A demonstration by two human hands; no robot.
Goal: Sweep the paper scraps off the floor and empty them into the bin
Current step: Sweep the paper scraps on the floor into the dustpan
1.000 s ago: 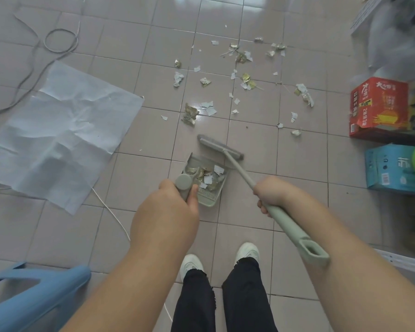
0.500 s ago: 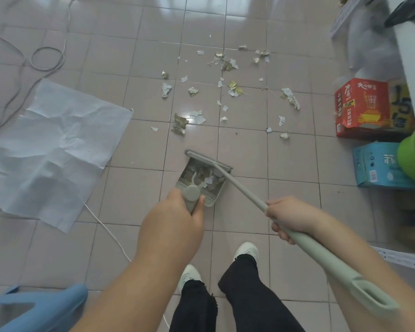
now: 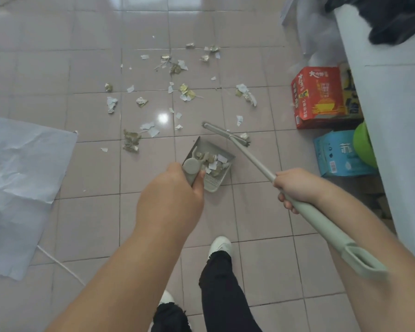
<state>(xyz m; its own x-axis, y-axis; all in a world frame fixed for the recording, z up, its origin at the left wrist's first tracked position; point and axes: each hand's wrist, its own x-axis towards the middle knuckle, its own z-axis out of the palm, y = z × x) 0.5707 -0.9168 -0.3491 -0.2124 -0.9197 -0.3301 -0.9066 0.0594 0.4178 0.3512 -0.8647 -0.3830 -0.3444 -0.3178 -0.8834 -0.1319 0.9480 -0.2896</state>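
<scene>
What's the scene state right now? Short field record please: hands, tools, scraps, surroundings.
left hand: grips the dustpan handle
right hand: grips the broom handle mid-shaft
dustpan: on the tiled floor, already holding paper scraps
broom: head on the floor just beyond and right of the dustpan, one scrap against it
loose paper scraps: many, scattered on the tiles beyond the dustpan
large paper sheet: flat on the floor, left
red carton: right, with blue carton nearer
bin: not identifiable
</scene>
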